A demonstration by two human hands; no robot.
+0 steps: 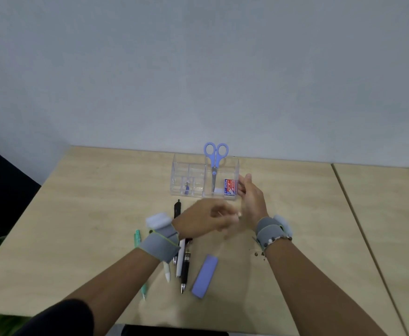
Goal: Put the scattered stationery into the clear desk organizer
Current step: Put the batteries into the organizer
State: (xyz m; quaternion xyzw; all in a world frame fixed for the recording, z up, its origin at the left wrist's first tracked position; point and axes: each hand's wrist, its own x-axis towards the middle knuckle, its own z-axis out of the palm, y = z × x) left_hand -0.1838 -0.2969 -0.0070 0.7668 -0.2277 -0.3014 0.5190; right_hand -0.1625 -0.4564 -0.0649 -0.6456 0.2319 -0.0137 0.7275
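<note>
Bare right hand raised beside organizer

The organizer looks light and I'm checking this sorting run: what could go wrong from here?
The scissors stand tall in the clear organizer; the right hand beside it could bump it and tip them. The left hand is blurred in motion above the pens and might scatter them toward the blue eraser.

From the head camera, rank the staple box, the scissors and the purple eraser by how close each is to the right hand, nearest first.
1. Staple box: in the organizer's right compartment, just left of the right hand.
2. Scissors: upright in the same compartment, farther back.
3. Purple eraser: flat on the table, toward the person, beside the pens.
</note>
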